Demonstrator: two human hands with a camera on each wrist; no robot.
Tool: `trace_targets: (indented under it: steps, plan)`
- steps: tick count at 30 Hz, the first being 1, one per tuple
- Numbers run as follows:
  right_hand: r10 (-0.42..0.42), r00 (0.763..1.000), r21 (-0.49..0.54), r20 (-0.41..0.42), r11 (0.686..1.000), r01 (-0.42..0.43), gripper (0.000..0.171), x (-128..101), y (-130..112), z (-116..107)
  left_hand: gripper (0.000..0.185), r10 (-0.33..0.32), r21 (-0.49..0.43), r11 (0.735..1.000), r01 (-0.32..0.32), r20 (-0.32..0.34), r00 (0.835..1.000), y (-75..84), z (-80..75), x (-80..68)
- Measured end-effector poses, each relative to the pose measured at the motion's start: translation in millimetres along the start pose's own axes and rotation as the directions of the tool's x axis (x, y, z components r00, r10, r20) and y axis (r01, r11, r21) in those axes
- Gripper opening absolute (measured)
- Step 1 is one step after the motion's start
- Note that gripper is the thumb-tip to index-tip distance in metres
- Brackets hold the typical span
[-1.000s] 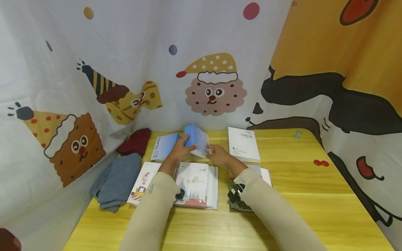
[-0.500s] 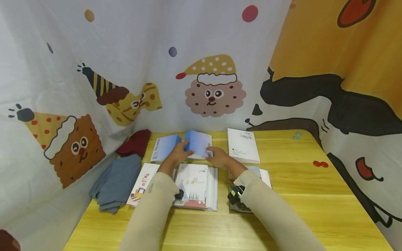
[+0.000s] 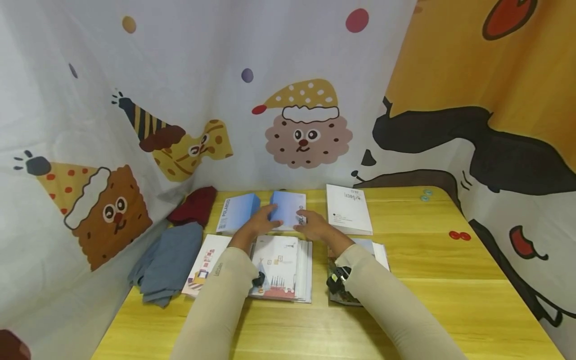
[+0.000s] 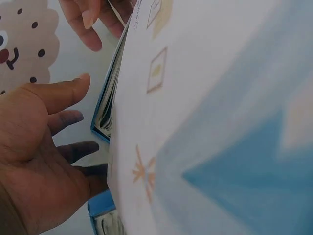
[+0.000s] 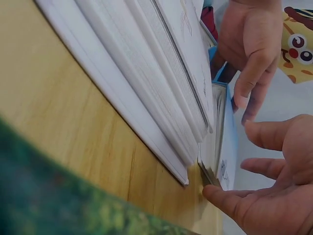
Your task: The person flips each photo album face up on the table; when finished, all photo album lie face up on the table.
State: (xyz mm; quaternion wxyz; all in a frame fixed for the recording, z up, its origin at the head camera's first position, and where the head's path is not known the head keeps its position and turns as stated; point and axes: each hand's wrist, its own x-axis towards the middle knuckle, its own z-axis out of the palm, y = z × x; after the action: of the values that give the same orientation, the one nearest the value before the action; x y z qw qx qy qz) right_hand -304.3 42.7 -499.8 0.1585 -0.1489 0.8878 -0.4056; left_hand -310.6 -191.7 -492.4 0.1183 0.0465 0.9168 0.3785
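Lowered since a second ago, the blue book [image 3: 288, 207] that stood tilted up between the hands now lies nearly flat at the back of the yellow table [image 3: 450, 280], beside a second blue book [image 3: 237, 212].

From the head camera, the left hand [image 3: 257, 226] rests spread fingers on the book's left edge while the right hand [image 3: 315, 227] touches its right edge with fingers extended, so it seems they are steadying it from both sides. A stack of illustrated booklets [image 3: 281, 267] lies nearer the person, a white book [image 3: 348, 207] to the right, and blue cloth [image 3: 166, 262] and dark red cloth [image 3: 193, 204] to the left.

At the left wrist, the left hand [image 4: 44, 147] is open, fingers spread toward the blue book [image 4: 105, 117].

At the right wrist, the right hand [image 5: 274, 196] is likewise open, one fingertip at the book's [image 5: 222, 147] lower corner; nothing is pinched.
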Motion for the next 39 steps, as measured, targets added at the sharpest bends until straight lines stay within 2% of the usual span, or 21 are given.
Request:
trace_targets:
  steps: [5, 10, 14, 19, 25, 26, 31, 33, 39]
  plan:
    - [-0.005, 1.000, -0.011, 0.025, 1.000, 0.005, 0.069, -2.9, -2.3, -2.1, 0.080, 0.037, 0.101, 0.994, -0.038, 0.007, 0.999, 6.9, 0.2, -2.3]
    - [-0.036, 0.999, -0.043, 0.029, 0.998, 0.037, 0.073, -4.4, -9.4, -7.1, 0.085, 0.072, 0.214, 0.974, -0.071, 0.004, 0.997, 15.0, -6.1, -9.6]
    - [-0.074, 0.997, -0.094, 0.030, 0.993, 0.076, 0.074, -1.6, -16.0, -9.3, 0.088, 0.058, 0.291, 0.956, -0.048, -0.027, 0.998, 16.8, -17.8, -17.8]
    - [-0.103, 0.994, -0.147, 0.039, 0.983, 0.108, 0.075, 6.2, -21.3, -2.4, 0.090, 0.008, 0.404, 0.915, 0.007, -0.036, 0.999, 12.5, -32.9, -24.4]
    - [-0.129, 0.988, -0.205, 0.088, 0.968, 0.144, 0.080, 10.7, -33.0, 12.8, 0.092, -0.102, 0.430, 0.895, 0.116, -0.054, 0.993, 2.3, -48.6, -33.6]
    - [-0.130, 0.987, -0.221, 0.094, 0.964, 0.148, 0.080, 10.8, -36.2, 15.0, 0.093, -0.107, 0.436, 0.892, 0.121, -0.056, 0.993, -4.7, -50.0, -31.4]
    - [-0.118, 0.987, -0.308, 0.107, 0.940, 0.146, 0.080, 16.9, -51.3, 27.2, 0.095, -0.161, 0.428, 0.888, 0.168, -0.054, 0.986, -18.1, -56.0, -32.6]
    - [-0.112, 0.987, -0.315, 0.112, 0.938, 0.142, 0.080, 18.6, -56.9, 32.3, 0.093, -0.177, 0.423, 0.887, 0.184, -0.055, 0.983, -17.6, -57.7, -38.0]
    - [-0.126, 0.983, -0.288, 0.136, 0.944, 0.161, 0.080, 21.0, -72.2, 46.1, 0.096, -0.158, 0.395, 0.906, 0.151, -0.014, 0.987, -31.9, -62.3, -39.6]
